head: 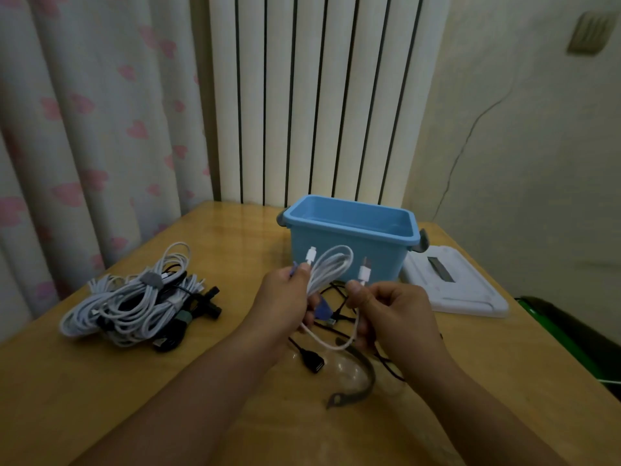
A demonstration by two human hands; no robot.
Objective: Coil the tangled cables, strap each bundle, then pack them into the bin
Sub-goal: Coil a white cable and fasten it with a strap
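Note:
My left hand point(285, 304) grips a coiled white USB cable point(331, 269) above the table, together with a blue strap point(322, 310). My right hand point(391, 312) pinches the cable's free end just below its white plug point(364, 271); a loose loop hangs between the hands. The open blue bin point(349, 230) stands right behind the coil. A pile of strapped white and black cable bundles point(134, 297) lies at the left. Loose black cables point(311, 359) and a grey strap point(356, 385) lie under my hands.
The bin's white lid point(453, 284) lies flat to the right of the bin. The wooden table point(235, 237) ends at a radiator and curtain behind. A dark green object point(571, 334) sits beyond the table's right edge.

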